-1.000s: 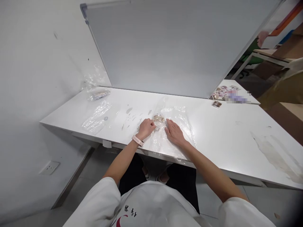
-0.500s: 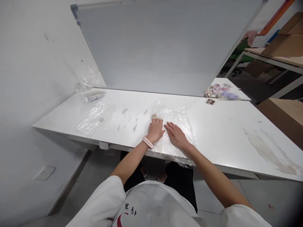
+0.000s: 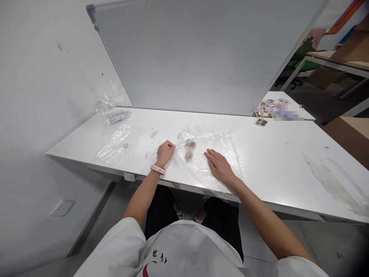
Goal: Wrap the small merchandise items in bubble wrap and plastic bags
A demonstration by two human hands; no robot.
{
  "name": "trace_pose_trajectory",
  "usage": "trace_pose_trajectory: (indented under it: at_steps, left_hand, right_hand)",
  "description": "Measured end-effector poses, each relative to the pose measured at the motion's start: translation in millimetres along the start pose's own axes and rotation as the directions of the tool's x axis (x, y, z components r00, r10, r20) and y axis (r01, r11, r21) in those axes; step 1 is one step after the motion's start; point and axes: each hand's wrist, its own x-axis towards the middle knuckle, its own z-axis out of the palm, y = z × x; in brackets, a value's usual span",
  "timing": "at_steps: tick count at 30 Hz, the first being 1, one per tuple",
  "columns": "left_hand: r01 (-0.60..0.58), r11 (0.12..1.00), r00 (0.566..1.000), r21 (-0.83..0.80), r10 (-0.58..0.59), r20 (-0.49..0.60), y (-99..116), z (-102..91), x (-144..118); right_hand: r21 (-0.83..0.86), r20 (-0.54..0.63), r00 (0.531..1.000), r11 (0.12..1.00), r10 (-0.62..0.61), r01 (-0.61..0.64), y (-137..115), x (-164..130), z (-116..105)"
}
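A sheet of clear plastic film lies crinkled on the white table before me. Two small items, a brownish one and a greyish round one, show at its left part; whether they are under or on the film I cannot tell. My left hand, with a pink band on its wrist, is closed at the film's left edge and seems to pinch it. Flat on the film's right half rests my right hand, fingers stretched out together.
Another clear plastic piece lies to the left, with a packed bundle behind it. A whiteboard stands at the table's back. A small packet and several more packets are at the back right.
My left hand has moved left off the small items and closed at the film's edge, uncovering them. My right hand has stayed flat on the film.
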Motion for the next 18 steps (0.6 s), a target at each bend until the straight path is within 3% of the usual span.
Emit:
trace_pose_trajectory:
  at_steps: [3, 5, 7, 9, 11, 14, 16, 18]
  left_hand:
    - [0.083, 0.976, 0.996, 0.203, -0.09, 0.021, -18, -18.8, 6]
    - [0.079, 0.972, 0.997, 0.221, -0.079, -0.009, -20, -28.4, 6]
    - [-0.005, 0.99, 0.996, 0.139, 0.017, -0.088, -11, -33.7, 4]
    - [-0.173, 0.985, 0.978, -0.006, 0.171, -0.115, 7, -33.1, 0]
    - [-0.337, 0.931, 0.94, -0.14, 0.34, -0.001, 26, -26.1, -3]
    - [-0.479, 0.866, 0.81, -0.144, 0.499, 0.309, 39, -9.1, 2]
    - [-0.499, 0.866, 0.767, -0.031, 0.459, 0.449, 30, 0.3, 11]
    - [-0.449, 0.891, 0.791, 0.059, 0.366, 0.49, 10, 3.9, 20]
  right_hand:
    - [-0.012, -0.009, 1.0, 1.0, -0.002, 0.001, -1, 0, 0]
    - [-0.016, -0.015, 1.0, 1.0, -0.001, 0.001, -1, -1, 0]
    - [-0.02, -0.011, 1.0, 1.0, 0.004, -0.005, -2, -1, 0]
    - [-0.024, -0.007, 1.0, 1.0, 0.009, -0.009, -2, -1, -1]
    - [-0.026, -0.009, 1.0, 1.0, 0.007, -0.007, -3, 0, -1]
    - [-0.028, -0.013, 1.0, 1.0, 0.001, -0.001, -3, 0, -1]
    - [-0.024, -0.009, 1.0, 1.0, 0.004, -0.005, -4, -1, -1]
    - [-0.012, -0.002, 1.0, 1.0, 0.011, -0.011, -4, -2, -1]
